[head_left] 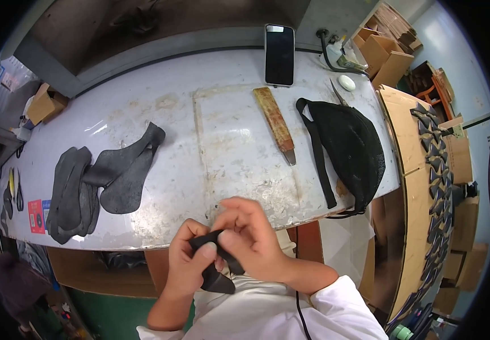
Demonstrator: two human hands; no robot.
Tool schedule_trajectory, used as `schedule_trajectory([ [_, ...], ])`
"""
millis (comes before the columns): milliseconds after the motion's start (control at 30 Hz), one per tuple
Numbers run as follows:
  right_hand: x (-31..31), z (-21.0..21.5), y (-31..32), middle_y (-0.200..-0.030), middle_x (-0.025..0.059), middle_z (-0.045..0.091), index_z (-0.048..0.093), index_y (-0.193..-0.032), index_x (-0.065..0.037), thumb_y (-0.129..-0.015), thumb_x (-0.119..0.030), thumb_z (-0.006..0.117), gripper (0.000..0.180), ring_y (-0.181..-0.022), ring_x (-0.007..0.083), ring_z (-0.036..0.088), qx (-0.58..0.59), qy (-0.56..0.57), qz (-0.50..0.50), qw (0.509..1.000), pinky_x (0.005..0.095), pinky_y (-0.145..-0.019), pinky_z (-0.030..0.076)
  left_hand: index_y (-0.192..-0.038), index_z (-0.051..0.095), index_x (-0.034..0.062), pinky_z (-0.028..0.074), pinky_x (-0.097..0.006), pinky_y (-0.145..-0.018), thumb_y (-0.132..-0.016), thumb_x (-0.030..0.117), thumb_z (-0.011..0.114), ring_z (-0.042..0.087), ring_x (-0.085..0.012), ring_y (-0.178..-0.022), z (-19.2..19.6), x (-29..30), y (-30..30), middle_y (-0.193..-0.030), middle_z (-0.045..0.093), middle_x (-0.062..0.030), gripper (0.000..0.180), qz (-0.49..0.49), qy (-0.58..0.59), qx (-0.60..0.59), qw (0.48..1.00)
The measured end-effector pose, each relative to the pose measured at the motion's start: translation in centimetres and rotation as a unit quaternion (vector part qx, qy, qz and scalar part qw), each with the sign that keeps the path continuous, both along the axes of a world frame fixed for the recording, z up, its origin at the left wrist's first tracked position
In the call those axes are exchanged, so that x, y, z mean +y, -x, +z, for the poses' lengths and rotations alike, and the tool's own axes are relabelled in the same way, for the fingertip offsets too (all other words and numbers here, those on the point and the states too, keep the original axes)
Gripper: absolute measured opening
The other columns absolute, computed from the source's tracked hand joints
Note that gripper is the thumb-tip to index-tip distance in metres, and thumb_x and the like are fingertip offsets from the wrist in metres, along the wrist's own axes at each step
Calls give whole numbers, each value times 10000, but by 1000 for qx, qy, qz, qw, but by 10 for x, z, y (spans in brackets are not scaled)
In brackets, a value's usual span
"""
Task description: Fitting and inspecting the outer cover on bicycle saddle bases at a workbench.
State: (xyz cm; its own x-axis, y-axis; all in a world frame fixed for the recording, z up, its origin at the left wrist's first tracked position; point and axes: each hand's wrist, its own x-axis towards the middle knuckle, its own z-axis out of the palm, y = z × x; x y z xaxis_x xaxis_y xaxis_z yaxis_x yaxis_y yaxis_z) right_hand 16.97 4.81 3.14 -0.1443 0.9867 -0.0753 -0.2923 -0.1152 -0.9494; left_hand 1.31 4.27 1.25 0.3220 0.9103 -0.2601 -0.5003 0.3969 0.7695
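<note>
Both of my hands are at the table's front edge, closed on one small black leather-like piece (pixel 218 282). My left hand (pixel 187 258) pinches its upper part with the thumb on top. My right hand (pixel 250 241) grips the same piece between thumb and fingers, close beside the left thumb. The piece is bent, and a pointed flap hangs below the hands; the part under my fingers is hidden. On the table to the left lie similar dark pieces: a loose one (pixel 125 195) with a narrow end, and a stack of folded ones (pixel 74 195).
A knife with a worn, wrapped handle (pixel 273 118) lies right of centre, below a phone (pixel 279 55). Farther right are a black fabric bag (pixel 344 147) with a strap and a white oval object (pixel 346 83). A board (pixel 409 226) at the right carries many black pieces.
</note>
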Motion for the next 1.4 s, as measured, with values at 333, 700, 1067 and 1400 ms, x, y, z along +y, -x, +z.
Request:
schedule_trajectory([
  [333,8,14,-25,-630,68,581,538,-716,-13,-969,-168,606,305,-549,117,563,-186,-78,115,973,304,-496,406,-943,601,-35,515,-252,-509,-933,123,660,622,-140,-568,0,3,8,-766,652,-99,168,0,57,48,997],
  [700,6,-18,-32,-723,16,567,556,-876,-16,-1034,-245,499,284,-624,81,516,-43,-38,116,992,243,-543,394,-958,598,-45,578,-315,-577,-897,56,681,675,-198,-668,21,23,-1,-821,673,-136,144,-45,56,-46,996],
  [1067,-1,-61,-97,-679,36,539,568,-988,13,-1037,-229,445,276,-606,85,487,-122,-107,-173,972,241,-566,408,-1021,651,-56,498,-233,-760,-805,-33,747,628,-120,-833,131,190,14,-971,675,-97,237,248,-532,269,764],
  [1400,4,-64,-99,-625,62,559,573,-915,18,-1027,-244,456,308,-516,123,497,-208,-237,-175,933,267,-489,405,-1215,646,61,368,-369,-1054,-831,228,680,559,-225,-1178,62,384,6,-1213,645,-110,420,99,-403,502,759],
])
